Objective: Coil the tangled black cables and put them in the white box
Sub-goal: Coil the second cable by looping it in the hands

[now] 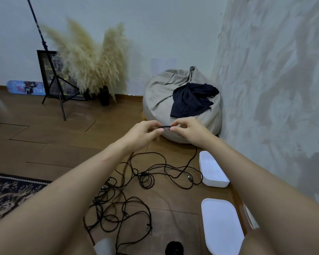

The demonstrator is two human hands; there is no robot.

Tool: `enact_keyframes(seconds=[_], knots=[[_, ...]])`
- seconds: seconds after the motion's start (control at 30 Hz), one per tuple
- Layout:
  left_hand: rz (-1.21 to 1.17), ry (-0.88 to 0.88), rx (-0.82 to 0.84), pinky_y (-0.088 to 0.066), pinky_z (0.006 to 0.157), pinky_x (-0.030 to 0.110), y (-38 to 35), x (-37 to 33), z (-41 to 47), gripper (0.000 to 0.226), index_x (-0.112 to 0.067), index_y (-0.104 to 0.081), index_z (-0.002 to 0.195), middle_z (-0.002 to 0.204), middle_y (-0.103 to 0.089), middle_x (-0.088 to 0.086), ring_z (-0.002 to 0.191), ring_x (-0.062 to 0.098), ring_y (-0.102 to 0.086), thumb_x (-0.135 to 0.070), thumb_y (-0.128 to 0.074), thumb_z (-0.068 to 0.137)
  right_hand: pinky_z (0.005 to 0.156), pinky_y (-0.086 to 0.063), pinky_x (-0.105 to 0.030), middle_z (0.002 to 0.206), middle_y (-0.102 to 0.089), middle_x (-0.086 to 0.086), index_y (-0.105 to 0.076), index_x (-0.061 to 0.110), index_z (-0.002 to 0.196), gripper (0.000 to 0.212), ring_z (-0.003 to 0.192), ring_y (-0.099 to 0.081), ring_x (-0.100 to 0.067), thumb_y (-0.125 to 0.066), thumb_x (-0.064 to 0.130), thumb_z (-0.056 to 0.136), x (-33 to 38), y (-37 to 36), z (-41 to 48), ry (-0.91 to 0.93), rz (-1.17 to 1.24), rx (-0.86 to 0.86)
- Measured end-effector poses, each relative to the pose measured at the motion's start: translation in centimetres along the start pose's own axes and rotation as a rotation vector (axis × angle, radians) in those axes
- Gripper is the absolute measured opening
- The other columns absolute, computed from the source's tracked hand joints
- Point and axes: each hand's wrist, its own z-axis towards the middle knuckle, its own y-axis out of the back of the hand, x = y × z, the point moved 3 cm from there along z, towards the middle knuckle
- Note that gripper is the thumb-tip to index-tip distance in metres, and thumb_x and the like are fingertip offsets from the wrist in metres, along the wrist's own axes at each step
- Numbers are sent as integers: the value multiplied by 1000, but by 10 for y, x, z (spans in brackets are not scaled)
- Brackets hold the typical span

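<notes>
Currently both grips are closed on one black cable (165,127). Left hand (145,130) and right hand (187,130) each pinch it, thumb against fingers, with a short taut run between them. I'm holding it high, probably so the slack hangs clear of the tangle (129,197) on the floor and I can start a loop. White box (213,170) sits by the wall just beside the tangle, no coil in it yet. Second white piece (221,225) lies nearer me; lid or box, can't tell.
</notes>
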Motion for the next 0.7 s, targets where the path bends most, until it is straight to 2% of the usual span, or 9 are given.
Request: enact_keyframes(seconds=[0.1, 0.2, 0.3, 0.4, 0.47, 0.5, 0.53, 0.6, 0.7], knots=[[157, 9, -136, -53, 67, 35, 8, 8, 3, 15, -37, -66, 92, 81, -68, -9, 76, 12, -64, -41, -56, 103, 55, -43, -22, 60, -59, 8, -72, 18, 102, 17, 54, -50, -5, -64, 33, 100, 2, -3, -1, -80, 128, 102], [277, 136, -358, -57, 71, 41, 33, 33, -3, 16, -33, -67, 100, 90, -69, -9, 79, 18, -64, -41, -53, 104, 61, -46, -17, 69, -61, 2, -73, 10, 97, 27, 61, -56, -9, -61, 34, 101, -10, -5, -10, -190, 48, 302], [307, 331, -559, -55, 73, 41, 59, 59, -15, 18, -32, -65, 104, 95, -70, -3, 84, 26, -65, -41, -49, 106, 58, -42, -13, 69, -60, 2, -71, 12, 86, 28, 64, -55, -10, -58, 30, 104, -30, 3, -21, -231, -75, 297], [473, 343, -424, -54, 92, 46, 59, 67, -14, 29, -28, -60, 134, 129, -68, 4, 114, 28, -63, -32, -54, 105, 59, -48, -21, 72, -54, 2, -68, 19, 88, 25, 65, -55, -13, -54, 30, 105, -30, 11, -18, -173, -60, 166], [474, 109, -237, -44, 112, 45, 37, 41, -7, 55, -30, -43, 153, 152, -52, -1, 140, 23, -47, -28, -61, 102, 60, -47, -26, 70, -52, 9, -70, 21, 94, 23, 62, -52, -4, -53, 32, 105, -16, 11, -7, -88, -54, 92], [456, -26, -147, -41, 116, 43, 22, 22, -5, 58, -31, -40, 155, 153, -51, -4, 143, 20, -44, -31, -62, 101, 62, -43, -27, 69, -53, 10, -72, 21, 95, 24, 61, -50, -3, -54, 33, 105, -6, 7, -1, -12, -88, 78], [428, -137, -89, -44, 113, 41, 9, 4, -3, 54, -32, -44, 153, 148, -57, -4, 138, 18, -48, -35, -61, 102, 62, -40, -29, 68, -56, 9, -73, 24, 94, 23, 62, -50, -2, -55, 36, 104, 3, 3, 3, 56, -129, 78], [407, -237, -129, -55, 90, 41, -1, -15, 0, 34, -33, -59, 136, 118, -73, -4, 110, 19, -66, -38, -56, 103, 63, -39, -33, 68, -61, 8, -71, 36, 86, 19, 64, -52, -5, -59, 40, 101, 14, -2, 9, 109, -161, 67], [537, -175, -339, -56, 67, 41, 17, -11, 2, 18, -33, -67, 112, 89, -73, -7, 83, 24, -69, -39, -52, 104, 58, -43, -28, 58, -56, 13, -65, 35, 76, 23, 57, -53, -8, -64, 39, 99, 11, 1, 9, 5, -10, 96]])
